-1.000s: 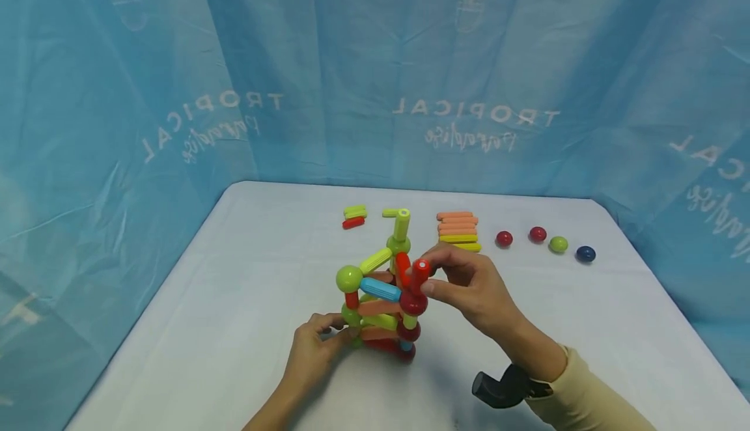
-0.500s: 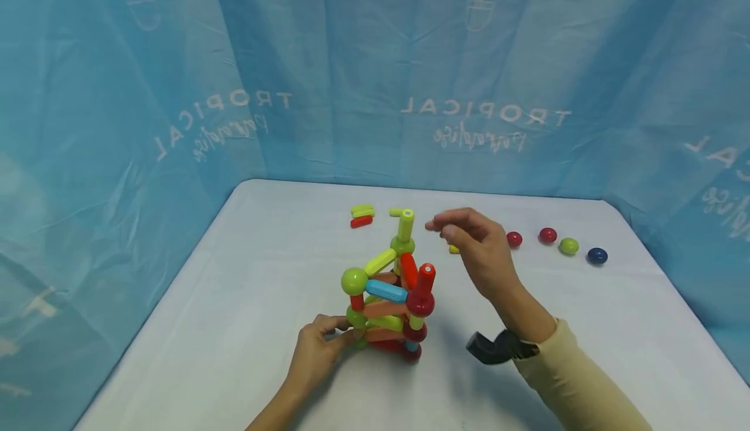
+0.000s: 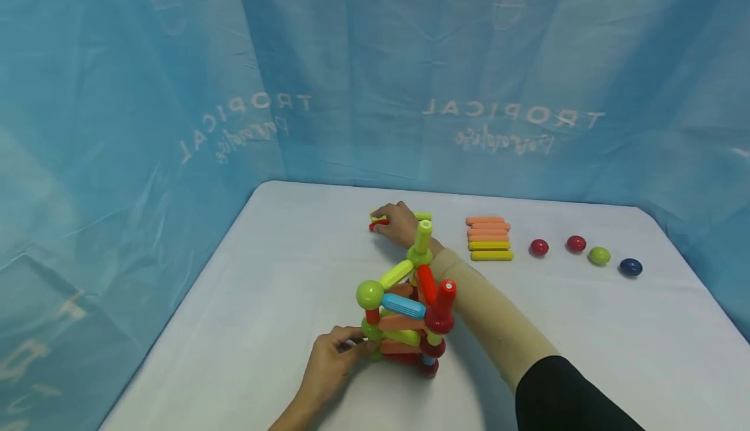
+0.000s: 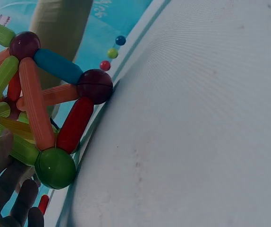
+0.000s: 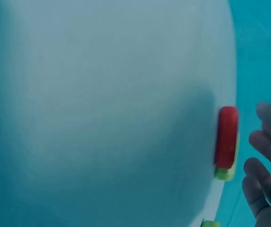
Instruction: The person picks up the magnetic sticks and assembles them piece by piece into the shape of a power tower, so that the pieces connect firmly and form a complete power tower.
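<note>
Near the middle of the white table (image 3: 293, 255), the ball-and-rod frame (image 3: 404, 305) stands in front of you, two uncapped rods pointing up from its top. Your left hand (image 3: 329, 364) pinches its lower left corner, thumb and forefinger drawn in by a green ball (image 3: 372, 328), while the left wrist view shows the other fingers spread loosely. That seems the right anchor: press just enough to steady the corner, since a harder squeeze could twist the joints. Beyond the frame, your right hand (image 3: 401, 224) reaches over a short red rod (image 5: 227, 137); in the right wrist view the fingers are parted and gently bent, with a gap before the rod and nothing in them. Take the red rod by its two long sides and lift it straight up, because a light green rod (image 5: 222, 174) lies close against it and may come along. Mind your right sleeve (image 3: 492, 314) too: it passes beside the red upright rod (image 3: 446, 293), and you cannot tell from here whether they touch, so raise the forearm before drawing back, or the frame could be knocked.
</note>
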A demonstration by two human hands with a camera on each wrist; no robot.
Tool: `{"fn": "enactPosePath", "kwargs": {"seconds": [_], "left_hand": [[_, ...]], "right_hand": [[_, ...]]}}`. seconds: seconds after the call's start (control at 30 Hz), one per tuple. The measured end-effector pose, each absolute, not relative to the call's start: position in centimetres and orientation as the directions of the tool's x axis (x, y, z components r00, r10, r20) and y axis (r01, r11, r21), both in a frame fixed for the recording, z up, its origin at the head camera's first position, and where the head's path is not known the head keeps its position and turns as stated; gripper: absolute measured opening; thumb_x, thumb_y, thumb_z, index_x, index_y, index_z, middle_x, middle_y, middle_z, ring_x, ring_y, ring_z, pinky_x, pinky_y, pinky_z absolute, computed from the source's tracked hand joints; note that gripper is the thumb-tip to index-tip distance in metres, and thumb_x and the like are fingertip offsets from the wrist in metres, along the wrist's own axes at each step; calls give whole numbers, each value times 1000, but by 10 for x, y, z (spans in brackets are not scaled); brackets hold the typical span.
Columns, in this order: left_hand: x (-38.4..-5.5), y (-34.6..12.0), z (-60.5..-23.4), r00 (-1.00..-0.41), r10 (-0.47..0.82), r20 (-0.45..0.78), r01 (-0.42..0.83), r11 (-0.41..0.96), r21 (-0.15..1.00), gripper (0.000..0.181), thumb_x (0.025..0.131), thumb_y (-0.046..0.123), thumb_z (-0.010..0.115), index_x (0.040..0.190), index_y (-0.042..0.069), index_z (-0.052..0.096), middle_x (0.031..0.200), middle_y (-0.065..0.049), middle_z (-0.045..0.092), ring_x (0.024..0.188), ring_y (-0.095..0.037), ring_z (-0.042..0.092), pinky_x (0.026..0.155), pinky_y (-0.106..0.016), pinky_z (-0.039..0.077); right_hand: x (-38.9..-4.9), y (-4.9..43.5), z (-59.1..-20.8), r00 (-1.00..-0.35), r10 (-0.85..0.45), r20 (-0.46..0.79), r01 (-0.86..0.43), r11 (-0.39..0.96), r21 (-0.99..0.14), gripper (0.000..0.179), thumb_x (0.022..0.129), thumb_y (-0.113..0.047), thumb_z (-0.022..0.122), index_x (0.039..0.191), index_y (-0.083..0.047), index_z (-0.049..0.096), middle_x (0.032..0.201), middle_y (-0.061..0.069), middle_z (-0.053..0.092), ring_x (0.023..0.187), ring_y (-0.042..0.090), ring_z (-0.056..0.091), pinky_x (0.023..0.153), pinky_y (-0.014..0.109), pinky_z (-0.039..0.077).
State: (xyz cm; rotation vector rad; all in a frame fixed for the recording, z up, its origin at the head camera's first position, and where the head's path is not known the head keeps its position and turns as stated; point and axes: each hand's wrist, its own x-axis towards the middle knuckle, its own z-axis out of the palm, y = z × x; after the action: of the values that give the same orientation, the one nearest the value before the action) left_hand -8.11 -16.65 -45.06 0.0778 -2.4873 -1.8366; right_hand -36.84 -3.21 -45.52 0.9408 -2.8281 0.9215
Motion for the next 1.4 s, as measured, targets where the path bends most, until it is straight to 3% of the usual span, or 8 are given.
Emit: {"fn": "enactPosePath", "kwargs": {"seconds": [0.33,0.5,0.6,0.7,0.9,1.13,1.3,1.4], "left_hand": [[-82,-165,-449,-998,-54,-12,-29,321,947,16,80,22,78,94,16,77,85,6,66,84,-13,56,73,-28,45],[-85,-161,-447,-999,-34,-7,-17,306,952,15,79,20,78,94,16,77,85,4,65,82,-13,55,72,-28,45],[-88,-157,-447,-1000,-20,-5,-11,314,949,15,79,19,78,93,15,76,85,3,65,82,-14,56,71,-28,45],[-91,-152,-447,-1000,-4,-15,-15,319,948,16,79,19,78,94,14,76,86,2,65,81,-16,55,70,-28,45],[-94,-139,-448,-999,45,-11,4,328,945,16,79,18,78,94,13,76,84,3,66,83,-16,56,71,-27,46],[-99,-134,-449,-996,83,33,59,332,942,17,79,18,78,95,11,76,83,4,66,82,-13,56,70,-27,46],[-102,-134,-451,-996,85,26,56,362,930,17,79,19,77,95,13,77,82,6,66,81,-13,56,70,-27,46],[-103,-134,-451,-996,81,27,56,378,924,16,80,20,77,94,13,77,81,6,65,81,-14,56,70,-28,46]], "right_hand": [[-376,-15,-472,-804,-585,105,-592,772,-232,23,86,-21,72,108,-11,73,96,3,66,89,23,50,81,36,44],[-361,9,-446,-879,-469,85,-449,754,-479,27,89,-19,70,112,-6,66,98,6,64,89,21,52,79,31,46],[-343,33,-413,-913,-382,144,-374,642,-669,27,90,-15,67,114,-4,61,101,9,64,88,22,56,75,33,48],[-320,60,-376,-900,-346,265,-414,493,-765,27,92,-14,64,116,-4,59,103,9,64,89,22,58,76,33,48],[-259,101,-304,-838,-319,442,-520,226,-824,29,91,-15,67,116,-2,59,104,9,63,92,25,57,79,33,47],[-200,105,-255,-777,-457,433,-478,-18,-878,21,90,-4,64,110,1,61,103,13,66,95,31,61,81,38,51],[-178,97,-246,-688,-636,350,-496,59,-866,20,88,-7,65,108,-6,64,105,6,68,107,26,56,88,47,45],[-175,89,-248,-684,-665,300,-527,167,-833,20,86,-11,71,106,-11,68,104,-1,67,108,20,54,90,48,43]]}}
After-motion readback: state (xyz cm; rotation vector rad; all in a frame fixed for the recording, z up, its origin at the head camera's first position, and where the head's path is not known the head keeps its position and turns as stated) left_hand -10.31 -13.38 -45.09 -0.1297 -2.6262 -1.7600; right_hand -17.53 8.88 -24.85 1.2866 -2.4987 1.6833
